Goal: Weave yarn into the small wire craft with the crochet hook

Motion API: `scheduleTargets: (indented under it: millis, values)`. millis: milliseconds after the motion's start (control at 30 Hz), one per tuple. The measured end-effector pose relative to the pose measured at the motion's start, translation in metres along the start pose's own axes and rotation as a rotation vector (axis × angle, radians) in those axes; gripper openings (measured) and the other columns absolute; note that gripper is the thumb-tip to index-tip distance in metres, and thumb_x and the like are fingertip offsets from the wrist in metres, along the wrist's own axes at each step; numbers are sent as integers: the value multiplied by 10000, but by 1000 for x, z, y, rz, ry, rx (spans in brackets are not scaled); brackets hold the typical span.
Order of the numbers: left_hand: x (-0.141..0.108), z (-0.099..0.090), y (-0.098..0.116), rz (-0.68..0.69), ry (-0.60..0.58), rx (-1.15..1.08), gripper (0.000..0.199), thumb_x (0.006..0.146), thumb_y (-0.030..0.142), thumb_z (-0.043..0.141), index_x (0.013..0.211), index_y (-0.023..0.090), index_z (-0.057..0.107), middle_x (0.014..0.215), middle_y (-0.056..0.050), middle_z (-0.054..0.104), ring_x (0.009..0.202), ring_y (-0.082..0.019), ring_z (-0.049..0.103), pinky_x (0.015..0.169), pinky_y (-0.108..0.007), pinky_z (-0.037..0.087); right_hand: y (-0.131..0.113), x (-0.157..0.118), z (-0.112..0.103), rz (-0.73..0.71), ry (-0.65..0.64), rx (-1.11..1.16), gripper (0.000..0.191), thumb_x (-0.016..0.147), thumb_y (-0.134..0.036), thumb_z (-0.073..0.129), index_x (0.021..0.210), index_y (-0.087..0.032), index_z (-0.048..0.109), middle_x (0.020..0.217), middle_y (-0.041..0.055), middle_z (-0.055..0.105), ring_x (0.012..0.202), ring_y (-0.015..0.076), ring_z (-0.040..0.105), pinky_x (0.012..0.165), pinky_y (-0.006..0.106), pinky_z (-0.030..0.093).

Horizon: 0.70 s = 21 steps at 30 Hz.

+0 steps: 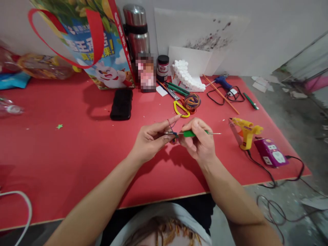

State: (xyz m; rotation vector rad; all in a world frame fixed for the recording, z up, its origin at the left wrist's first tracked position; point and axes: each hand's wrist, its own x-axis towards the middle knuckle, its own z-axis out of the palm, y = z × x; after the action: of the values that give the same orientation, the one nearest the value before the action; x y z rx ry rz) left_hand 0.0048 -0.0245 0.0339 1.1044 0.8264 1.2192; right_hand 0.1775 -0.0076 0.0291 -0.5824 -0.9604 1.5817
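My right hand (199, 138) is closed round the green handle of a crochet hook (189, 133), whose thin metal shaft sticks out to the right. Facing it, my left hand (152, 138) pinches a small piece of multicoloured crochet work (175, 138), with its index finger stretched out. Dark yarn (171, 126) loops over that finger and runs down to the piece. The hook's tip meets the work between the two hands, but the exact stitch is too small to make out. Just beyond my fingers lie a multicoloured yarn ball (192, 101) and yellow-handled scissors (181, 110).
On the red table (77, 164) stand a gift bag (107, 65), a steel thermos (138, 34), a dark jar (162, 68) and a white model (186, 75). A black case (121, 104) lies left. A yellow glue gun (246, 131), purple box (271, 152) and cords are right.
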Motion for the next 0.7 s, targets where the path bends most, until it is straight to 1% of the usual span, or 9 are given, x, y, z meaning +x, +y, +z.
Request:
scheduleTargets:
  millis: [67, 133, 233, 333, 433, 500, 567, 600, 700]
  values:
    - [0, 3, 0, 16, 43, -3, 496, 843, 213, 860, 1325, 299, 782, 689, 11, 668, 467, -34, 393, 443, -185, 322, 2, 2, 5, -3, 51, 14, 271, 956, -442, 724, 828, -204, 739, 442, -82, 538, 327, 41, 302, 430, 214, 328]
    - [0, 2, 1, 14, 100, -22, 498, 833, 234, 876, 1319, 298, 789, 692, 18, 655, 459, -30, 386, 425, -181, 311, 3, 5, 8, 39, 94, 15, 272, 929, -460, 744, 835, -205, 726, 455, -86, 543, 331, 38, 289, 425, 213, 314]
    - [1, -1, 0, 7, 149, -69, 532, 764, 252, 931, 1278, 311, 810, 847, -12, 728, 553, -58, 529, 437, -168, 373, 6, 10, 9, 88, 107, 34, 260, 900, -450, 764, 841, -199, 727, 465, -89, 543, 339, 33, 285, 428, 213, 295]
    - [4, -5, -4, 15, 164, -112, 505, 715, 227, 964, 1197, 311, 842, 1011, -46, 797, 759, -105, 669, 564, -163, 502, 10, 11, 7, 109, 88, 68, 247, 883, -433, 780, 835, -195, 734, 461, -88, 543, 340, 31, 284, 426, 213, 273]
    - [7, -8, -8, 0, 206, -115, 427, 696, 226, 975, 1105, 289, 869, 969, -54, 816, 845, -141, 714, 706, -213, 581, 13, 10, 6, 136, 76, 67, 264, 870, -450, 797, 838, -196, 734, 466, -85, 549, 350, 34, 298, 432, 213, 270]
    - [8, -10, -9, 5, 222, -84, 394, 665, 243, 991, 1042, 279, 881, 988, -62, 810, 857, -164, 724, 705, -244, 599, 13, 10, 6, 153, 77, 64, 272, 869, -459, 799, 839, -198, 730, 468, -86, 545, 356, 36, 301, 434, 213, 276]
    - [8, -14, -9, 27, 208, -7, 345, 667, 281, 991, 996, 273, 888, 1032, -77, 792, 883, -191, 727, 679, -270, 609, 13, 11, 5, 167, 79, 80, 267, 884, -455, 786, 841, -198, 729, 471, -88, 538, 357, 35, 293, 431, 210, 277]
    - [7, -15, -7, 43, 185, 48, 296, 692, 305, 978, 973, 270, 891, 1045, -85, 786, 909, -205, 728, 696, -287, 617, 12, 11, 4, 174, 78, 94, 261, 892, -448, 778, 841, -196, 733, 472, -89, 535, 356, 32, 286, 428, 206, 274]
    - [7, -21, -2, 108, 85, 240, 138, 834, 363, 882, 936, 270, 896, 1058, -101, 796, 1023, -233, 731, 875, -344, 620, 11, 13, 1, 193, 60, 145, 241, 897, -418, 771, 839, -185, 755, 471, -89, 530, 349, 20, 268, 417, 189, 248]
